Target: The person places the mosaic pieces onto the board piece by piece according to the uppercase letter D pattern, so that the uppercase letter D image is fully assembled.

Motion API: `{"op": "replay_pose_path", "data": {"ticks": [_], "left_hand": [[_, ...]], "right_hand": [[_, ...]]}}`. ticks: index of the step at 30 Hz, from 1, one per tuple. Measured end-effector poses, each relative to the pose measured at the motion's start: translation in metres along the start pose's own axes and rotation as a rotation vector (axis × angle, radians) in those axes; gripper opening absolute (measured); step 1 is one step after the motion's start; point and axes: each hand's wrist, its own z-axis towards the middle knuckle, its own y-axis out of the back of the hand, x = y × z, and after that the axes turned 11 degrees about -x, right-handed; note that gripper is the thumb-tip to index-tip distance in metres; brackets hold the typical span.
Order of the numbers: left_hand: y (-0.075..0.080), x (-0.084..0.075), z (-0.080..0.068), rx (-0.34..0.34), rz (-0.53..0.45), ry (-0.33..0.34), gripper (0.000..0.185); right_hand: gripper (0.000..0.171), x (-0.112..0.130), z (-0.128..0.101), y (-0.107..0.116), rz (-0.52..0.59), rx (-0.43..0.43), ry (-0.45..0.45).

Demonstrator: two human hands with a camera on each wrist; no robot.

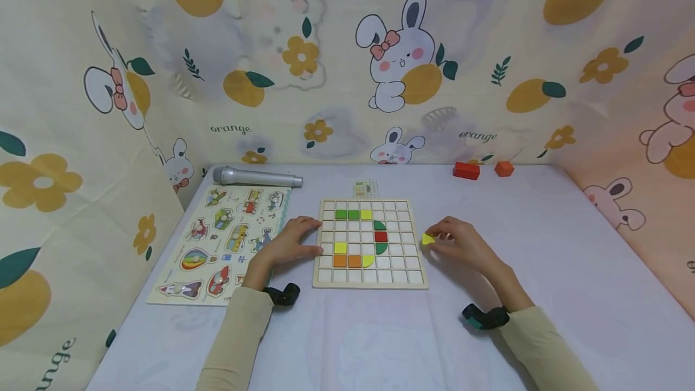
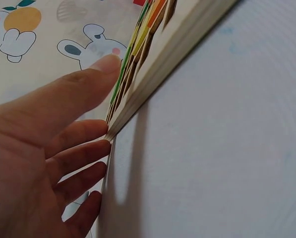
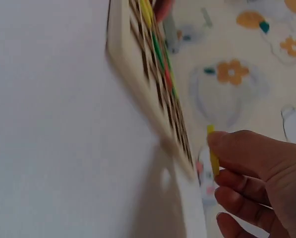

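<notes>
A wooden grid board (image 1: 371, 286) lies on the table, its squares partly filled with green, yellow, orange and red tiles. Some tiles are square, such as the red tile (image 1: 381, 236); others have a rounded side, like the lower green tile (image 1: 382, 248). At the board's left edge rests my left hand (image 1: 288, 242), its fingers spread and fairly straight, thumb near the rim in the left wrist view. Just off the right edge, my right hand (image 1: 461, 243) pinches a small yellow tile (image 3: 213, 153) between thumb and forefinger, with its thin side showing in the right wrist view.
Left of the board lies a picture puzzle board (image 1: 179, 258) with vehicles, and a silver microphone (image 1: 257, 177) at its far edge. Behind the grid is a small pattern card (image 1: 365, 188). A red block (image 1: 466, 170) and an orange block (image 1: 504, 168) sit far right.
</notes>
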Motion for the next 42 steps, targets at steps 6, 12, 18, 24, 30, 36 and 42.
{"op": "replay_pose_path", "data": {"ticks": [6,12,18,24,30,36,42], "left_hand": [[0.0,0.0,0.0,0.0,-0.001,-0.001,0.067],[0.001,-0.001,-0.001,0.001,-0.001,0.0,0.066],[0.0,0.0,-0.001,0.003,0.001,0.002,0.066],[0.0,0.001,-0.001,-0.001,-0.004,-0.013,0.066],[0.002,-0.001,-0.001,0.001,0.001,-0.014,0.066],[0.002,-0.003,-0.001,0.002,0.004,-0.013,0.065],[0.002,-0.003,-0.001,0.001,-0.001,-0.013,0.065]], "right_hand": [[0.028,0.032,0.02,-0.026,0.076,-0.001,0.072],[0.026,0.058,0.037,-0.059,0.148,-0.011,0.221],[0.023,0.079,0.05,-0.087,0.18,0.002,0.242],[0.019,0.095,0.057,-0.108,0.099,-0.006,0.224],[0.016,0.099,0.063,-0.12,0.053,-0.03,0.205],[0.013,0.097,0.065,-0.125,0.059,-0.041,0.209],[0.012,0.096,0.064,-0.123,0.047,-0.029,0.246]]}}
